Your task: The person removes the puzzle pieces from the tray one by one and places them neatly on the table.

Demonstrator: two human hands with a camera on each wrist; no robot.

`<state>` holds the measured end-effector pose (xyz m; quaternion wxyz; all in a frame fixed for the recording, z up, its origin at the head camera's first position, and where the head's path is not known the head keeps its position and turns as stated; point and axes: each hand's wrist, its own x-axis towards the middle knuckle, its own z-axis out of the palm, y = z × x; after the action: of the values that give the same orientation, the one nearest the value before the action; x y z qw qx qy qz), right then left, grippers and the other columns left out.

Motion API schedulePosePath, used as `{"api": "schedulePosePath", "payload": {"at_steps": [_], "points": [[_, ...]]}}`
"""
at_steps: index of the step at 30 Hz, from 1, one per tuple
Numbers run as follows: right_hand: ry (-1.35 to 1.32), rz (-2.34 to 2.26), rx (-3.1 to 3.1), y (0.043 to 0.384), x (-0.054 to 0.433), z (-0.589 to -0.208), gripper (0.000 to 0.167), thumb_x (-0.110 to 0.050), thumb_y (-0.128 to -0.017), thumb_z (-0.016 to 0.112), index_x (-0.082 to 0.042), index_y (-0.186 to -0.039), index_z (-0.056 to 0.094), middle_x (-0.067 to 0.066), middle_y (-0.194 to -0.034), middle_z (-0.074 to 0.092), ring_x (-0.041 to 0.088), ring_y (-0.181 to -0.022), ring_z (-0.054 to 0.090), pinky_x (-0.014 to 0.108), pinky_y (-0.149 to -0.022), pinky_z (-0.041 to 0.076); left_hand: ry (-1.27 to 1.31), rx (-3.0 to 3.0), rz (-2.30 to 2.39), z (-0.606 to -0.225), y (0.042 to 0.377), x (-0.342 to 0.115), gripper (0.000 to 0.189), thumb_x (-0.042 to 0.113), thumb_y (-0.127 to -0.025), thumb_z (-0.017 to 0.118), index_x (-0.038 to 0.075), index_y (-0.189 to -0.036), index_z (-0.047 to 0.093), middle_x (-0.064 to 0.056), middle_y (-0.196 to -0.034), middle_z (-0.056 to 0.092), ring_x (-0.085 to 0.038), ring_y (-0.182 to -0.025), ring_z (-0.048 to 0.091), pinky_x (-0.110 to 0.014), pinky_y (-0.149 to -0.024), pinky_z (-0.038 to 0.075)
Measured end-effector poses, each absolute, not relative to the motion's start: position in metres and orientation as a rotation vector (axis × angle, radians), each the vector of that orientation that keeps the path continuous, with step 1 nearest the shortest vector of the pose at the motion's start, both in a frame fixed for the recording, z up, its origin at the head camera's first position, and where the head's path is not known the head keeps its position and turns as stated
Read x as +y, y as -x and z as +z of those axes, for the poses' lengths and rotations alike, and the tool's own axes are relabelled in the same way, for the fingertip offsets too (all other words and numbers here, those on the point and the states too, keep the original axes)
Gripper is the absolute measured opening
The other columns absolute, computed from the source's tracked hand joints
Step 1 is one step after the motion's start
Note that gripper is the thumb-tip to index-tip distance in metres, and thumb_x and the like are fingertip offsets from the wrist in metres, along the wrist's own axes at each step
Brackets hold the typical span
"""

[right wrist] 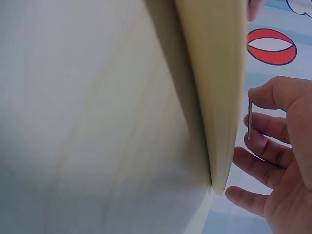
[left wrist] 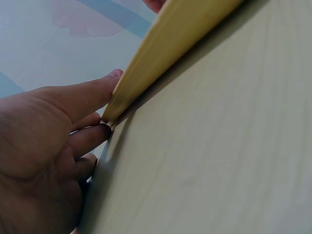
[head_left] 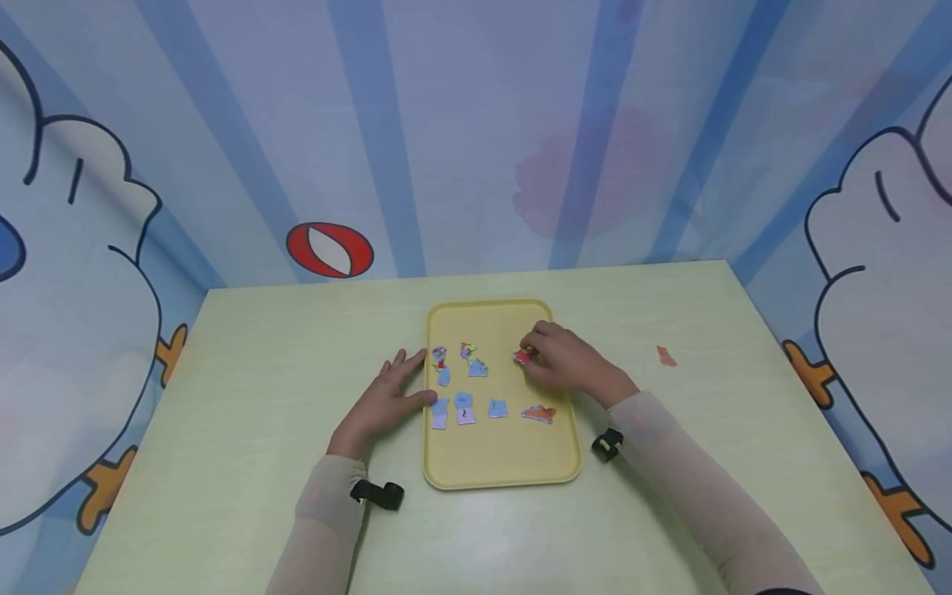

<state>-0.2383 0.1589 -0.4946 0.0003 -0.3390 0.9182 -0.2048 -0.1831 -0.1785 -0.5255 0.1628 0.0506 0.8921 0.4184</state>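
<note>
I've got the right hand (head_left: 571,357) pinching a red piece (head_left: 523,357) over the tray (head_left: 502,463), probably fingertips for control; left hand (head_left: 383,402) is spread against its left edge, likely steadying it.

Pale table (head_left: 253,397) bearing a yellow tray (head_left: 502,459)
The faintly grained top carries the round-cornered tray flat near its middle; a small orange piece (head_left: 666,356) lies to the tray's right, apart from it.
</note>
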Motion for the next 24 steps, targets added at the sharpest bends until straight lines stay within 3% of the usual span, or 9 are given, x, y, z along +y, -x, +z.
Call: {"api": "schedulePosePath", "payload": {"at_steps": [24], "points": [[1.044,-0.700,2.909,0.234,0.191,-0.491,0.019,-0.014,-0.094,0.075,0.000,-0.106,0.077,0.008,-0.097,0.065,0.020,-0.079,0.055,0.037,-0.073,0.050,-0.151,2.544,1.207,-0.524,0.182,-0.178,0.084,0.044,-0.098,0.075,0.025,-0.168,0.033,-0.013,-0.177,0.009,-0.042,-0.162,-0.002,-0.067,-0.126,0.008]]}}
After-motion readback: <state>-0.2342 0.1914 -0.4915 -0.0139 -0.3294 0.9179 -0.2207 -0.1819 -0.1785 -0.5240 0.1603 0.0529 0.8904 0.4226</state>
